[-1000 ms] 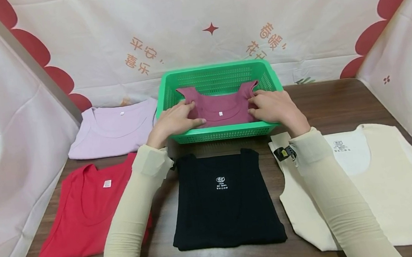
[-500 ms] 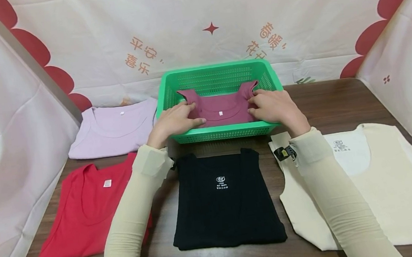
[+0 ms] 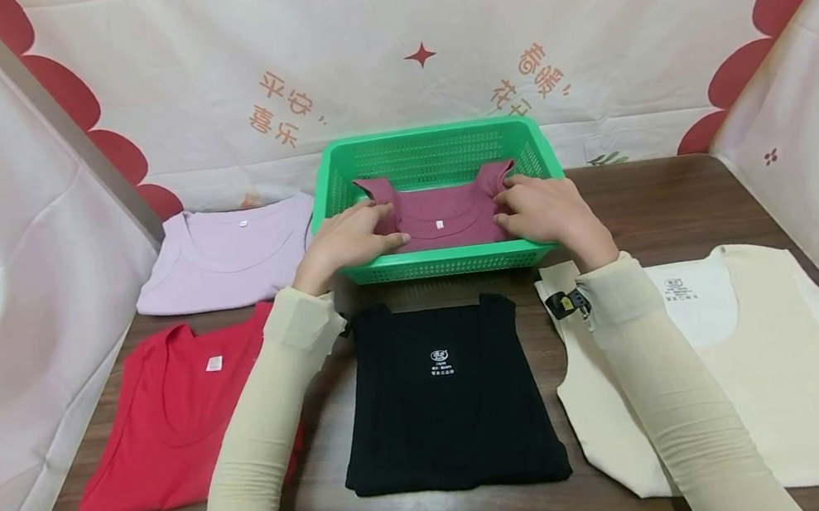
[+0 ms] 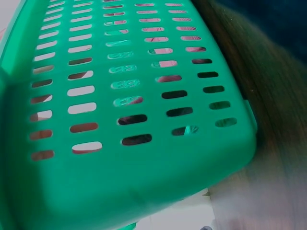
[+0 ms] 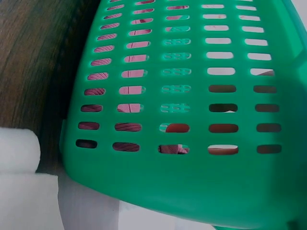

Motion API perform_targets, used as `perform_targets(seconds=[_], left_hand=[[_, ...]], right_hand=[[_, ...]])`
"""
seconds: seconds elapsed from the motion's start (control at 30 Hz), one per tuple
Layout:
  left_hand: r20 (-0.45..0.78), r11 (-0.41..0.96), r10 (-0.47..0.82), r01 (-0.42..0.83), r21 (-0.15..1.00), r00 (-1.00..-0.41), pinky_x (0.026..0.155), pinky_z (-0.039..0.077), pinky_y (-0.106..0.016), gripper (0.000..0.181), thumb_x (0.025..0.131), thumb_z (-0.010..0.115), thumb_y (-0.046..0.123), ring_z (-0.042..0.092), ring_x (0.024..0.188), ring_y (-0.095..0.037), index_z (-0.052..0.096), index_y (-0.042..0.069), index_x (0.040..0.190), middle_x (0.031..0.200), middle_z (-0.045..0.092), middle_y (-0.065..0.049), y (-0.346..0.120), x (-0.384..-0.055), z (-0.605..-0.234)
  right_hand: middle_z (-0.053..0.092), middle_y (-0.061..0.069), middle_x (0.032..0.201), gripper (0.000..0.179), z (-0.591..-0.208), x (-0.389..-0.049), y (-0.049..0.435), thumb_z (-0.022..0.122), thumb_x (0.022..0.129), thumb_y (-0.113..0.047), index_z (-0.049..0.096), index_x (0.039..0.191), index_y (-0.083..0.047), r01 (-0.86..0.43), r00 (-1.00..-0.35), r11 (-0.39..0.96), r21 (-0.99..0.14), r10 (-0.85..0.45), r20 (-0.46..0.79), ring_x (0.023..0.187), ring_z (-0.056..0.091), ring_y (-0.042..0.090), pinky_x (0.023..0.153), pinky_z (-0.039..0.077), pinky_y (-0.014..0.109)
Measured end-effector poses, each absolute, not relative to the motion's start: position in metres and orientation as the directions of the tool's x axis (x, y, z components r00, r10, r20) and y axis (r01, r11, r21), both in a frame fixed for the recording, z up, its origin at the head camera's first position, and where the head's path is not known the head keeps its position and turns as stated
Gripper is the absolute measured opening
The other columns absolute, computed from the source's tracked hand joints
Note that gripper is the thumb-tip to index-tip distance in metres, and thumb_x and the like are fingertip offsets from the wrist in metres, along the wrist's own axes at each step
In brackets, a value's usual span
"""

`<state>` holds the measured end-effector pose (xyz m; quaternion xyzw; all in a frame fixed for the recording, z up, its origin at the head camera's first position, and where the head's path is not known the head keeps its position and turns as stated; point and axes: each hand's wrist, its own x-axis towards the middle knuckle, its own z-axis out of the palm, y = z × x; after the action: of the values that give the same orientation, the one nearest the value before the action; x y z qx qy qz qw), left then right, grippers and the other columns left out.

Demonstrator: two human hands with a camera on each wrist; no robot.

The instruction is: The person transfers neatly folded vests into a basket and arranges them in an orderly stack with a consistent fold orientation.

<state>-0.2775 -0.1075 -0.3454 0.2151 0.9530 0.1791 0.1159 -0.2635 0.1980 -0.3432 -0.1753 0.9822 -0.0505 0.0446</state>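
Nothing has clearly moved since the earlier frame: the mauve top (image 3: 442, 210) lies inside the green basket (image 3: 448, 266) — between the left hand (image 3: 351, 237) and right hand (image 3: 551, 211), neither plainly nearer. Its width runs along the basket's long axis; thumbs and forefingers are spread at its sides — whether hidden fingers pinch cloth, I cannot tell.

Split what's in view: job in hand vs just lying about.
Job in hand, likely:
- left hand and right hand, both reaching into the basket
- green basket
- mauve top, inside it

Lying about, no hand on them (could still be queued):
- lilac top
- red top
- black top
- cream top
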Motion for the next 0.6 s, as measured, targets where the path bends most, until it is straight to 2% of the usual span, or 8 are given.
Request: perform_targets(seconds=[0.13,0.43,0.6], left_hand=[[-0.139,0.846,0.438,0.354,0.398,-0.888,0.124,0.028,-0.058,0.074,0.101,0.059,0.052,0.022,0.160,-0.026,0.038,0.015,0.161,0.169,0.033,-0.010,-0.1078,-0.2762,-0.3459],[-0.109,0.851,0.435,0.368,0.376,-0.894,0.116,0.040,-0.056,0.074,0.100,0.059,0.053,0.038,0.151,-0.031,0.038,0.017,0.161,0.167,0.033,-0.013,-0.1079,-0.2753,-0.3466],[-0.107,0.856,0.425,0.360,0.372,-0.899,0.119,0.037,-0.057,0.075,0.100,0.059,0.053,0.035,0.153,-0.033,0.037,0.017,0.162,0.168,0.031,-0.014,-0.1068,-0.2758,-0.3465]], right_hand=[[0.046,0.021,0.158,0.042,-0.3442,-0.2642,0.1978,0.051,0.104,-0.029,0.067,0.137,-0.009,-0.340,-0.935,0.933,-0.115,-0.349,-0.068,0.146,0.044,0.039,0.083,0.052,0.055],[0.046,0.020,0.159,0.043,-0.3442,-0.2650,0.1979,0.051,0.103,-0.030,0.067,0.138,-0.011,-0.327,-0.940,0.938,-0.115,-0.336,-0.063,0.147,0.043,0.039,0.090,0.052,0.061],[0.044,0.020,0.160,0.045,-0.3440,-0.2651,0.1983,0.051,0.103,-0.030,0.065,0.140,-0.009,-0.319,-0.943,0.939,-0.126,-0.328,-0.058,0.147,0.042,0.041,0.094,0.051,0.064]])
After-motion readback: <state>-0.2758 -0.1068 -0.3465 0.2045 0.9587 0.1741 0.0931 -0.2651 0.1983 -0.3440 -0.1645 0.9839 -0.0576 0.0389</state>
